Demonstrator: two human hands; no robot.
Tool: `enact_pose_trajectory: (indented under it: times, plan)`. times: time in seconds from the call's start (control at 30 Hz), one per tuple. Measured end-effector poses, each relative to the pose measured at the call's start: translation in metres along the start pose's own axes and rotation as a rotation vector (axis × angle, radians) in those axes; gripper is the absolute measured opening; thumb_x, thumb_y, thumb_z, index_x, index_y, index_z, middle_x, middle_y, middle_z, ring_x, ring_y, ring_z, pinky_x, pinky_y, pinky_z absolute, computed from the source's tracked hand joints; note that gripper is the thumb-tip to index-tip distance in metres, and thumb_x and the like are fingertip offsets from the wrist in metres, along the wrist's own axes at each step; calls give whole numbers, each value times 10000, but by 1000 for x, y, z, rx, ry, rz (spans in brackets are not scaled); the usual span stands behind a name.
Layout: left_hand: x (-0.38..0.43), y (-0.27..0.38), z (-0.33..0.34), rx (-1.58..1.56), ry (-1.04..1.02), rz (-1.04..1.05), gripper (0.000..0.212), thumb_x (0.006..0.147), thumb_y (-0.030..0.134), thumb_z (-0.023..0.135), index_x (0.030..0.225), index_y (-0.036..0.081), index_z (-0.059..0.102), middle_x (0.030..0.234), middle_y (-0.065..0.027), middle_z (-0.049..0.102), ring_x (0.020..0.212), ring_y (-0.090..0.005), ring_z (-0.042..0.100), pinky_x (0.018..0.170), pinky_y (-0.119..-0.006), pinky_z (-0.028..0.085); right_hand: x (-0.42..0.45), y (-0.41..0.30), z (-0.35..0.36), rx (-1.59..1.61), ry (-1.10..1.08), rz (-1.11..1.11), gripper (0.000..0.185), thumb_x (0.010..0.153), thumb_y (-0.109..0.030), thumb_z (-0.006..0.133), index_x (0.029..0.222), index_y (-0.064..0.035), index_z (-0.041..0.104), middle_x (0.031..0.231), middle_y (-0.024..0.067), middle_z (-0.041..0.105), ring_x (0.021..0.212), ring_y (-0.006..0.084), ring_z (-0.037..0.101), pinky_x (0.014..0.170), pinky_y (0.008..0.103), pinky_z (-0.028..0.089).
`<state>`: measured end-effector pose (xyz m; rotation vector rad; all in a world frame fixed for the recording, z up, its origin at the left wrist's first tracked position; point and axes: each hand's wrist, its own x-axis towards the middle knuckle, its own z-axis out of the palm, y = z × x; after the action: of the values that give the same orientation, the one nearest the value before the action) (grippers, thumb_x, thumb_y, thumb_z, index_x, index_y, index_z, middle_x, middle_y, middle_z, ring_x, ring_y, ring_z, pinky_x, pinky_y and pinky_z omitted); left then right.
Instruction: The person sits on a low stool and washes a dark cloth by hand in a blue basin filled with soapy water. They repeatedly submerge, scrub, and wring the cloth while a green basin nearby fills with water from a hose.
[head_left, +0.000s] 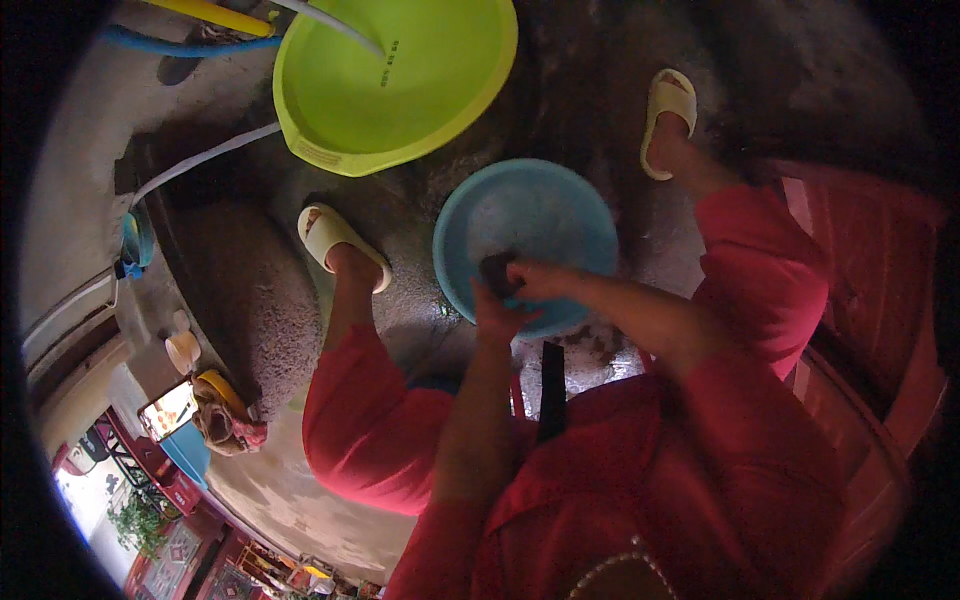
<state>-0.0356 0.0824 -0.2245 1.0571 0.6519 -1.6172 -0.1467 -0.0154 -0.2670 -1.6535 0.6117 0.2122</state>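
Observation:
A round blue plastic basin (517, 202) stands on the wet floor between my feet, with pale, cloudy water in it. Over its near side, both hands are on a small dark item (495, 274), too dim to name for certain. My right hand (538, 279) reaches in from the right, its fingers pressed on the item. From below, my left hand (498, 311) holds the item's near side, with some fingers spread towards the basin's near rim. The item's underside is hidden.
A large lime-green basin (397, 112) stands beyond the blue one, a pale hose (341, 26) reaching into it. My slippers (341, 244) flank the blue basin. At left, a phone with a lit screen (169, 410) stands beside a bunched cloth (225, 427). Red wooden furniture (862, 285) stands at right.

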Motion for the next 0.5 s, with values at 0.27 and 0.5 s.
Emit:
enact_pose_trajectory:
  times: [0.27,0.5]
  plan:
    - [-18,-3,-6,371,-449,586,569,868,483,370,1209,33,435,1182,-104,499,1066,-254,492,905,-390,400,-62,-133,6,-198,-50,-274,279,675,-302,662,718,-68,517,741,103,576,702,284,567,612,383,439]
    - [-41,-28,41,350,-382,340,467,848,354,431,1200,47,447,1164,-81,512,1053,-247,512,899,-376,417,-46,-92,-25,-233,783,102,324,766,-386,553,693,-70,572,723,137,595,672,337,565,604,437,428]
